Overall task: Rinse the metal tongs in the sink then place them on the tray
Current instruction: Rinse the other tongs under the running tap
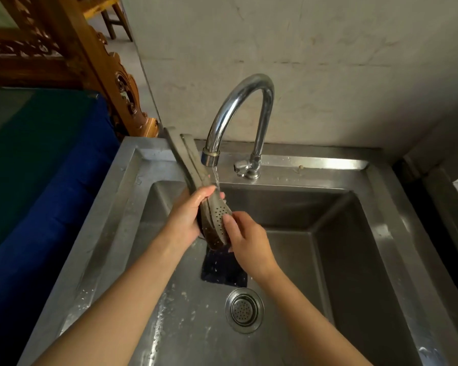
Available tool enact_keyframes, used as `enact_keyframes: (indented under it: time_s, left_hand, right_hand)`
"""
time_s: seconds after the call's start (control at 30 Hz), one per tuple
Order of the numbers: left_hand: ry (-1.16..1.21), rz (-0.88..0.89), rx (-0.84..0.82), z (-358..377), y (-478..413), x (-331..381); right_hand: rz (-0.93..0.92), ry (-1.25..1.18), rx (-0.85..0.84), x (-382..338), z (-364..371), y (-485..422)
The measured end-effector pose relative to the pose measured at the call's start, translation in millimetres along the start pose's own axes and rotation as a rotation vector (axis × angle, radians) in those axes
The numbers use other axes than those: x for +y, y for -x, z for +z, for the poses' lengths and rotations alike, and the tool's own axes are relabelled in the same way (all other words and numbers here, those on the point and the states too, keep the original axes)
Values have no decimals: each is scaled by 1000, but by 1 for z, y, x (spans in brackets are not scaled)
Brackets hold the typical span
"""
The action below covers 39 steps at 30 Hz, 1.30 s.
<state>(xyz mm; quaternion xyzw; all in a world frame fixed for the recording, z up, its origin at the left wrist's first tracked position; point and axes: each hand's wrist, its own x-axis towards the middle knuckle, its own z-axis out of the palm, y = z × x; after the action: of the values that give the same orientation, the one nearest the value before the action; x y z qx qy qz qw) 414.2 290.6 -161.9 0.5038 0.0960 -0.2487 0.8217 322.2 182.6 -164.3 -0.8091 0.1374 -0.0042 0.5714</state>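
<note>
Fingers (206, 192) of left hand (185, 220) curl round metal tongs (217, 215) just above the perforated heads. Right hand (249, 241) pinches the head tips. Tongs held over sink (354, 247) basin, in water stream (216, 178) from tap (238, 101), handles pointing up-left past the rim. Drain strainer (244, 309) and a dark square pad (224, 268) lie on the basin floor.

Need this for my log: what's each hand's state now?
Left hand: grips the perforated grey metal tongs.
Right hand: pinches the tongs' spoon-shaped tip.
</note>
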Motion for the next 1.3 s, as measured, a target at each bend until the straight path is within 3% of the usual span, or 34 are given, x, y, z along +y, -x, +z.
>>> enact_keyframes:
  time_s: [0.07,0.13,0.2,0.27,0.37,0.43,0.6,0.7,0.8,0.9,1.0,1.13,1.23,1.3]
  left_hand:
    - [-33,41,-23,3,-3,-1]
    - [-97,54,-74,9,-3,-1]
    - [-124,85,-123,15,-2,1]
    - [-198,171,-87,19,-1,2]
    - [-543,382,227,16,6,6]
    - [-637,487,374,10,14,7]
    - [-375,253,242,16,16,12]
    - [-167,139,171,12,12,24]
    - [-162,79,208,8,12,26]
    - [-125,26,196,6,13,19]
    - [-33,60,45,0,13,12]
    - [128,-15,-169,-2,7,23]
    - [281,-21,-189,-1,-2,27]
    - [262,7,-124,1,-5,20]
  right_hand:
    - [93,-177,-100,-7,-6,-8]
    - [168,-590,-233,-16,-12,-17]
    - [123,-812,-235,-23,-13,-27]
    - [79,-787,-136,-28,-8,-37]
    - [99,-627,31,-33,6,-48]
    - [146,-538,123,-35,17,-52]
    - [116,-399,177,-36,37,-54]
    - [-34,-402,-29,-36,33,-49]
    - [-75,-493,-243,-30,33,-42]
    - [-80,-314,-16,-33,39,-37]
    - [-41,-257,153,-38,37,-37]
    - [-54,-320,-88,-37,22,-32]
    - [-10,-401,-282,-33,14,-22]
    - [12,-422,-274,-28,10,-18]
